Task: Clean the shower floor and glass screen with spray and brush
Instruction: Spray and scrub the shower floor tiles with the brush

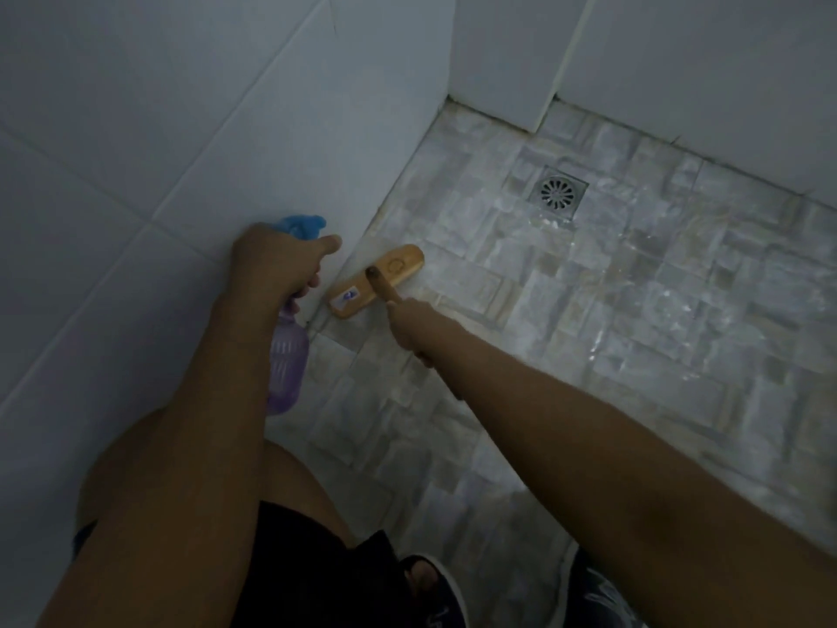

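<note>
Mosaic floor (634, 310) spreads rightward, a slipper (435, 586) nearest. The left hand (276, 260) grips the spray bottle (285, 369) by the left wall (136, 129). The right hand (414, 326) grips the brush (376, 281) by its handle, head on the floor beside that wall. Far off lies the drain (558, 192).

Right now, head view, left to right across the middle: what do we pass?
White wall tiles → spray bottle, gripped by the left hand → brush, its handle held by the right hand → drain.
</note>
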`<state>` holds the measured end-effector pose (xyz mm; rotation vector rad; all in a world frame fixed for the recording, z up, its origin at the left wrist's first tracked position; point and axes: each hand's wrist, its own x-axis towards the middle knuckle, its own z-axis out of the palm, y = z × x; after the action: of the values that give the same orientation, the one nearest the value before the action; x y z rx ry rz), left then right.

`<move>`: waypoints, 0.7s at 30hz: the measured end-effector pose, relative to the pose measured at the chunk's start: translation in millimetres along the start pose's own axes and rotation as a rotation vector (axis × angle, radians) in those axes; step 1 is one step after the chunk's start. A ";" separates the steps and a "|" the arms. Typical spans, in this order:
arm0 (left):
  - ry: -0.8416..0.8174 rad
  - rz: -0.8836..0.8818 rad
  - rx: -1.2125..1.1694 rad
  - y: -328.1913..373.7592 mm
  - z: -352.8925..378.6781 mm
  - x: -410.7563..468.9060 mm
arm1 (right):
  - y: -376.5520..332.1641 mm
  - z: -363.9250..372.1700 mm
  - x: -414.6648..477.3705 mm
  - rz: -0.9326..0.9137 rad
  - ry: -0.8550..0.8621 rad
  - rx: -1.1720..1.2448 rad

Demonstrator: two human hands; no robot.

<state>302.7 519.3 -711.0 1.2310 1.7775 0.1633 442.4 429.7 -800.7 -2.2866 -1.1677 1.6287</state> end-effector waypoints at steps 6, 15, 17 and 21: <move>0.024 0.136 0.077 13.0 35.1 -6.3 | 94.5 -5.7 -58.6 0.196 0.060 0.165; -0.180 0.259 0.217 24.4 130.9 -35.7 | 184.6 -41.6 -127.9 0.542 0.059 0.696; -0.238 0.270 0.237 28.4 144.9 -41.0 | 188.5 -41.8 -137.6 0.549 0.051 0.732; -0.322 0.253 0.219 35.3 167.9 -40.7 | 189.7 -29.9 -144.0 0.566 0.046 0.794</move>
<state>453.5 441.8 -759.2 1.5443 1.3854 -0.0853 547.4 216.1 -770.1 -2.1323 0.1978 1.7267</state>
